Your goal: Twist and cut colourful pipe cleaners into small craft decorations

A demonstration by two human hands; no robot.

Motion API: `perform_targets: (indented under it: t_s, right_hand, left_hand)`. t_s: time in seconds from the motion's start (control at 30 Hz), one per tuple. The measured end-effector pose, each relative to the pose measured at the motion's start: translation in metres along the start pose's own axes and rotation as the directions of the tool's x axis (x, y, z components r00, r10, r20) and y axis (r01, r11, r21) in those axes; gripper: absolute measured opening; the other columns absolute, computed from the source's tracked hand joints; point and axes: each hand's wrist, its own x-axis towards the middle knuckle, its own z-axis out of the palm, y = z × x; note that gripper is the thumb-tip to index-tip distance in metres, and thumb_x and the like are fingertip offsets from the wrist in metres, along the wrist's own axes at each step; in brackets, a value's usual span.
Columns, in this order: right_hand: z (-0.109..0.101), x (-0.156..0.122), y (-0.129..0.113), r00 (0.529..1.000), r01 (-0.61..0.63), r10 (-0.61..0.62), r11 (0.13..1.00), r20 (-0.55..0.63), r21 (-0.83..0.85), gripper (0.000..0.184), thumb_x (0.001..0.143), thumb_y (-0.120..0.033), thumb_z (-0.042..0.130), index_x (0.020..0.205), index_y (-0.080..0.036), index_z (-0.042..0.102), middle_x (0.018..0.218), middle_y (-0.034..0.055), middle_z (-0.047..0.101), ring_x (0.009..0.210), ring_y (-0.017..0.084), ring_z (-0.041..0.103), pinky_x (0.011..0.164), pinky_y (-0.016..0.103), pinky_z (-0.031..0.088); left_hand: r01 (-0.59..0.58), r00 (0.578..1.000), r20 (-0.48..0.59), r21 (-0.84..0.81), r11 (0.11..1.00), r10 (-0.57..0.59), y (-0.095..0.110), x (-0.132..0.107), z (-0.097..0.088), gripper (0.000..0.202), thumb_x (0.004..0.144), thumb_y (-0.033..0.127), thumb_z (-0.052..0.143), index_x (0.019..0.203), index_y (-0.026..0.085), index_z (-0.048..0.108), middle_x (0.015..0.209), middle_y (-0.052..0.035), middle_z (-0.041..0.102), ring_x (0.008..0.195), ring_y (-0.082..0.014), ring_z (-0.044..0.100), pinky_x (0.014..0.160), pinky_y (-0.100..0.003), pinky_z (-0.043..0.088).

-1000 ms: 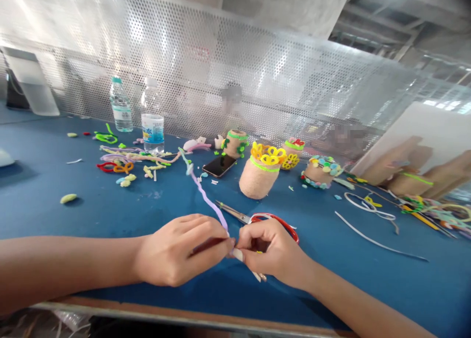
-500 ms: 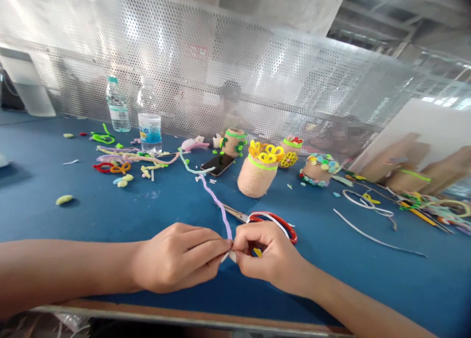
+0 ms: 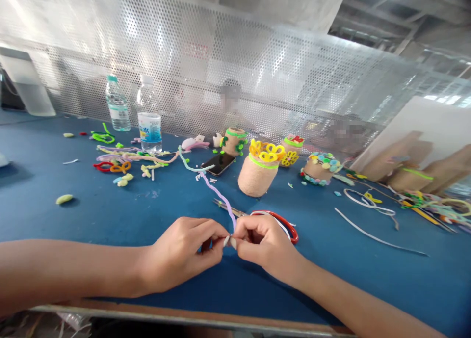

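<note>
Blue tabletop with a brown near edge. Far left: teal-capped bottle and white-capped bottle, upright. Left: green pod. Far centre: black phone, flat, left of a yellow-flowered pot. Near centre: red-handled scissors. Right: white cord.

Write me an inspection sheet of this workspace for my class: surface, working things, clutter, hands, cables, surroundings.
Surface: blue tabletop, scraps scattered over it.
Working things: lilac fuzzy strip, near end mostly hidden at the fingers; red-handled scissors, partly hidden.
Clutter: teal-capped bottle, white-capped bottle, phone, yellow-flowered pot, assorted craft pieces.
Hands: left hand and right hand pinch the strip's near end; exact contact hidden.
Cables: none clearly seen; white strands lie rightward.
Surroundings: perforated panel behind the tabletop.
</note>
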Motion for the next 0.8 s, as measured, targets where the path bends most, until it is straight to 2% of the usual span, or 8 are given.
perform_targets:
  t_s: [0.17, 0.3, 0.53, 0.8]
  right_hand:
    - [-0.001, 0.0003, 0.004, 1.0, 0.003, -0.004, 0.999, 0.011, 0.05, 0.014, 0.068, -0.017, 0.062, 0.059, -0.016, 0.051, 0.048, -0.0082, 0.037, 0.045, 0.005, 0.028, 0.042, 0.02, 0.019]
    - [-0.0018, 0.0, 0.006, 1.0, 0.009, -0.01, 0.998, 0.01, 0.064, 0.013, 0.069, -0.016, 0.062, 0.061, -0.016, 0.052, 0.049, -0.0081, 0.038, 0.046, 0.005, 0.028, 0.042, 0.02, 0.02]
    - [-0.0033, 0.0009, 0.0058, 0.999, 0.038, -0.038, 0.998, 0.0, 0.055, 0.011, 0.067, -0.013, 0.06, 0.06, -0.016, 0.052, 0.048, -0.0083, 0.037, 0.045, 0.005, 0.027, 0.042, 0.02, 0.019]
    - [-0.0034, 0.0002, 0.0016, 0.998, 0.066, -0.066, 0.997, -0.009, 0.03, 0.013, 0.066, -0.014, 0.059, 0.057, -0.017, 0.051, 0.047, -0.0083, 0.035, 0.045, 0.005, 0.026, 0.042, 0.02, 0.02]
  left_hand:
    - [0.151, 0.989, 0.012, -0.134, 0.979, -0.151, 0.0022, 0.0011, 0.0014, 0.014, 0.078, 0.011, 0.048, 0.072, 0.015, 0.06, 0.057, 0.005, 0.058, 0.048, -0.004, 0.047, 0.049, -0.012, 0.038]
    - [0.216, 0.976, 0.006, -0.195, 0.957, -0.219, 0.0027, 0.0028, 0.0018, 0.014, 0.075, 0.011, 0.049, 0.069, 0.015, 0.061, 0.054, 0.0051, 0.055, 0.048, -0.0042, 0.046, 0.048, -0.011, 0.038]
    - [0.259, 0.965, 0.011, -0.225, 0.939, -0.263, 0.0029, 0.0063, 0.0002, 0.014, 0.076, 0.013, 0.05, 0.069, 0.014, 0.062, 0.053, 0.0053, 0.055, 0.046, -0.0039, 0.045, 0.046, -0.011, 0.037]
    - [0.24, 0.966, -0.044, -0.217, 0.946, -0.255, 0.0032, 0.0053, -0.0031, 0.013, 0.076, 0.014, 0.05, 0.068, 0.015, 0.061, 0.052, 0.0053, 0.055, 0.046, -0.0041, 0.045, 0.044, -0.011, 0.036]
